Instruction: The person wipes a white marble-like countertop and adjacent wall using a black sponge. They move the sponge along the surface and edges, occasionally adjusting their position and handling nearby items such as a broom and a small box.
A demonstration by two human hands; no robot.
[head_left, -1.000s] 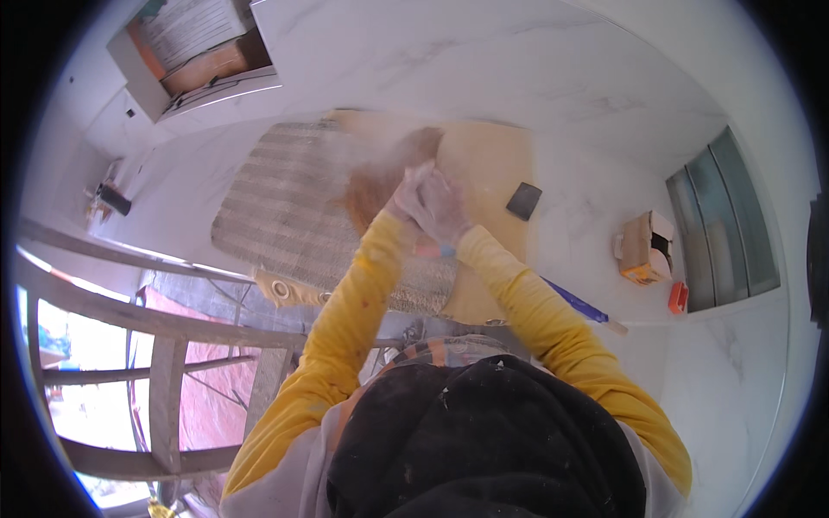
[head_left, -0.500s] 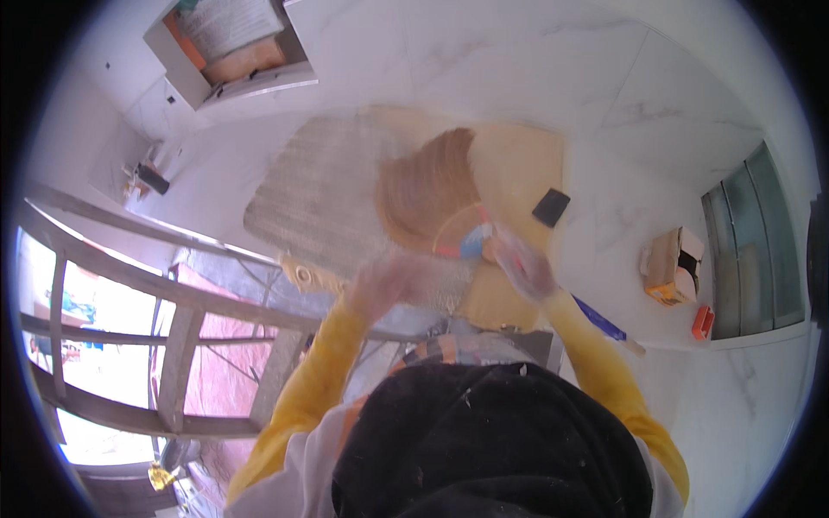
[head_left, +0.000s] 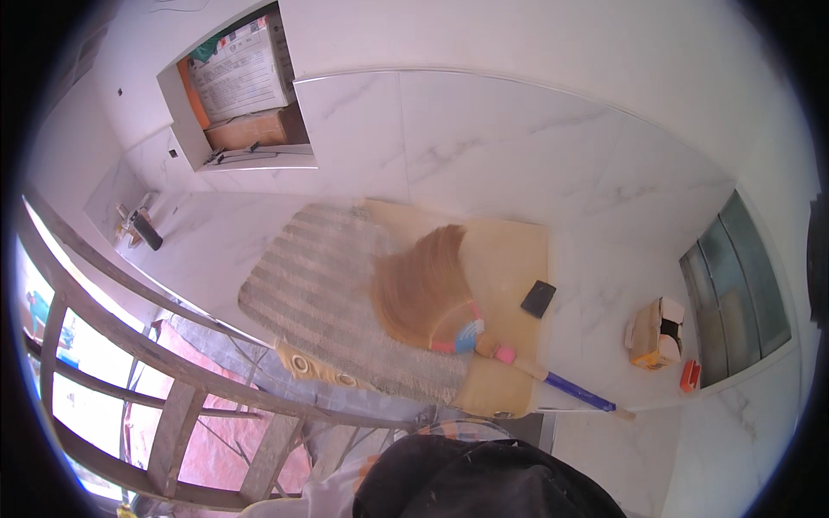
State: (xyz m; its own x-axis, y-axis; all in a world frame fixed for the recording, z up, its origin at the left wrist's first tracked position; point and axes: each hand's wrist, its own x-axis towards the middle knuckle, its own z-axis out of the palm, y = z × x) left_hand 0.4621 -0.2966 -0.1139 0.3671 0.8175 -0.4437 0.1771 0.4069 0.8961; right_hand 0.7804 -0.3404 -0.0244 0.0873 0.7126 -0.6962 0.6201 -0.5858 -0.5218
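Neither of my hands shows in the head view now. A broom (head_left: 423,285) with fanned brown bristles lies on a grey-and-white striped mat (head_left: 315,281), its head pointing away and to the left. Blue, white and pink binding (head_left: 467,335) wraps the bristles near the handle. The handle's blue grip (head_left: 579,391) runs toward the near right, over the edge of a tan sheet (head_left: 509,259) beneath the mat. A small black flat block (head_left: 538,299) rests on the sheet, right of the bristles.
A wooden ladder (head_left: 186,414) stands along the near left. On the marble-patterned surface at right are an opened cardboard box (head_left: 656,335) and a red piece (head_left: 690,376). A wall niche (head_left: 250,129) holds boxes; a black cylinder (head_left: 147,231) sits at far left.
My hands, which were by the broom and mat, have left the view. The broom stays on the mat. The whole scene sits lower in the picture.
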